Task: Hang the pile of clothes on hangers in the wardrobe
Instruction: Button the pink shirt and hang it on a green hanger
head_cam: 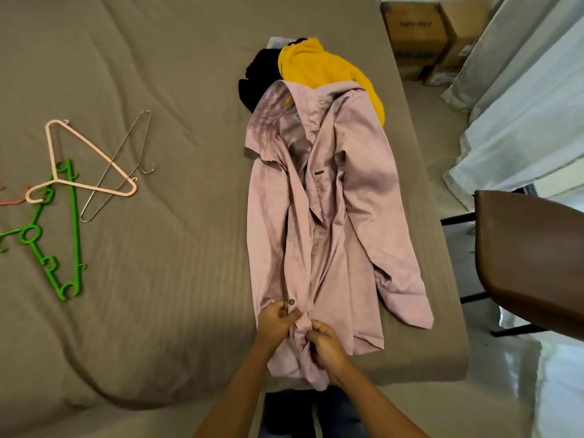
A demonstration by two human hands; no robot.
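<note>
Pink shirt [331, 216], bed's [158, 279] near edge: left hand [276, 322] and right hand [327, 343] both pinch lower placket [302, 328]; advise holding it taut, flat.

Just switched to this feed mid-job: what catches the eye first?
A pink shirt lies spread lengthwise on the bed, and the left hand and right hand pinch its front near the hem, beside a button. Behind its collar sits a pile with a yellow garment and a black garment. Hangers lie loose on the bed's left side.
</note>
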